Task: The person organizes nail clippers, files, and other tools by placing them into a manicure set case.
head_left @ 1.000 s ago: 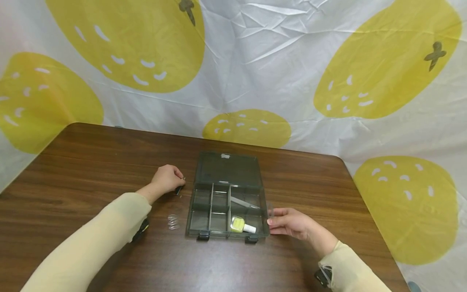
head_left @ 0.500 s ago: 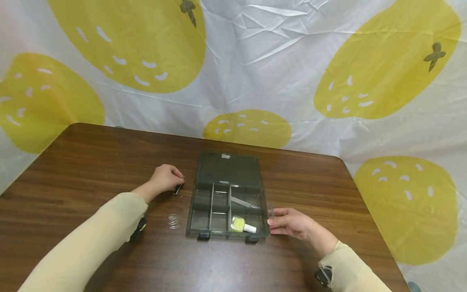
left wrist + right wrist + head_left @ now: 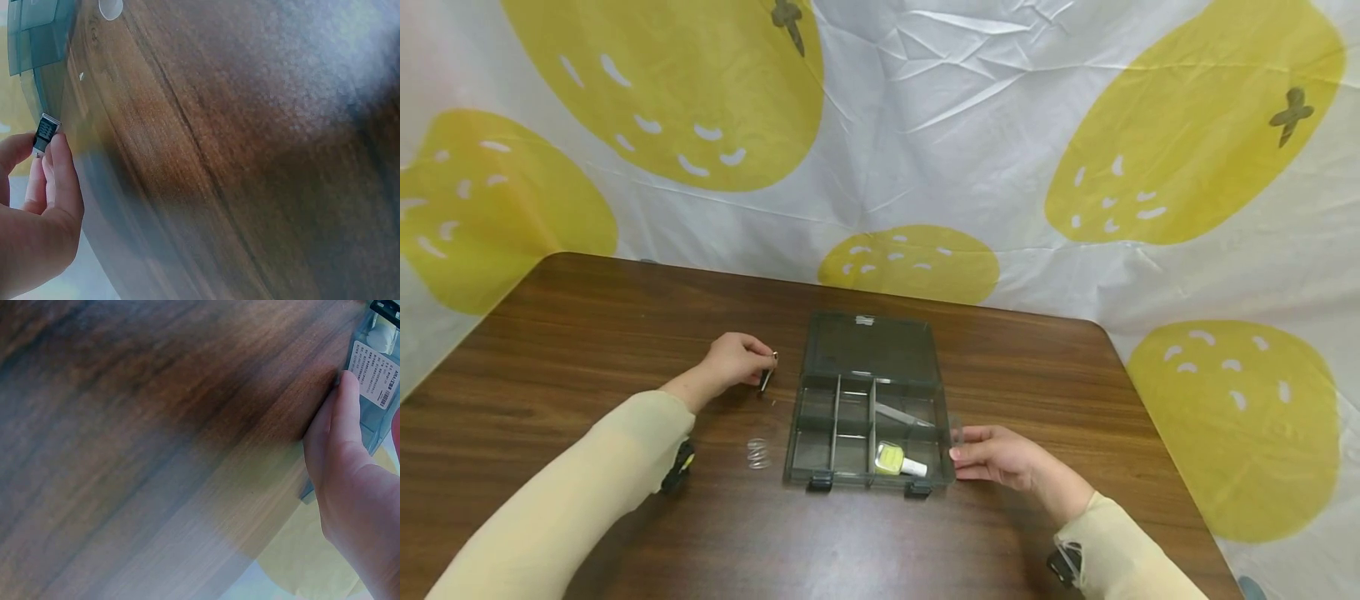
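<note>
In the head view my left hand [image 3: 739,362] pinches a small black-and-silver nail clipper [image 3: 765,379] above the table, left of a grey see-through compartment box [image 3: 811,478]. Thumb and fingertips hold the clipper [image 3: 45,134] in the left wrist view. My right hand [image 3: 1003,459] holds the box by its right side. The right wrist view shows fingers along the side wall below a printed label [image 3: 375,374]; the thumb is mostly cut off. A yellow nail polish bottle [image 3: 890,459] with a white cap lies in the front right compartment, a flat grey strip [image 3: 904,416] behind it.
The box's lid [image 3: 871,346] lies folded back toward the rear. Some clear curved things [image 3: 757,454] lie on the brown table [image 3: 880,550], left of the box. A tiny pale speck [image 3: 773,403] is near the left hand. A lemon-print cloth [image 3: 910,262] hangs behind the table.
My left hand has drawn slightly left and up with the nail clipper, which shows more clearly below the fingers. The right hand stays at the box's side.
</note>
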The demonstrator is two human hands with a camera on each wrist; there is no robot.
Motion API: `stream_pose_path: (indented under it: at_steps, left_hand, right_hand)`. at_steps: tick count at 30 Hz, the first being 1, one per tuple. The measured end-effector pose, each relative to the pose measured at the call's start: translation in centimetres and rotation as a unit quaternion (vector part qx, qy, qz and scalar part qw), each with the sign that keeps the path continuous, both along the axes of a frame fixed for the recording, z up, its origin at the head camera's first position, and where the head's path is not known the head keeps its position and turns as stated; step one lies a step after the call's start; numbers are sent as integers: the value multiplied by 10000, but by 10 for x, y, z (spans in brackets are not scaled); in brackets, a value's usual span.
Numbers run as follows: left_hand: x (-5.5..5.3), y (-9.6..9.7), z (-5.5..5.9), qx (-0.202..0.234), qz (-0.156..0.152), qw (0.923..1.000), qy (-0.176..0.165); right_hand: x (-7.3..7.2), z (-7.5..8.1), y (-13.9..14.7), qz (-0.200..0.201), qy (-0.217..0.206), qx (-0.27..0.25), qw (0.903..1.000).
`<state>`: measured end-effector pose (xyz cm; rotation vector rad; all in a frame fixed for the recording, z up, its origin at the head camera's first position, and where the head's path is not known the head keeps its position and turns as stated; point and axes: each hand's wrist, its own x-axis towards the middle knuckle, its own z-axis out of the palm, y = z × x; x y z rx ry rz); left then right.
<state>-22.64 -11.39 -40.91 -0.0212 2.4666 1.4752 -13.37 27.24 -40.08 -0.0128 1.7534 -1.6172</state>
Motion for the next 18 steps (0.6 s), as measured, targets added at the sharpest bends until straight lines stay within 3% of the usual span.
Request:
stream_pose_path:
  at_steps: [18]
  left_hand:
    - [5, 0, 11, 655, -51, 9973, -329]
  right_hand:
    - [0, 0, 1, 19, 42, 51, 10000]
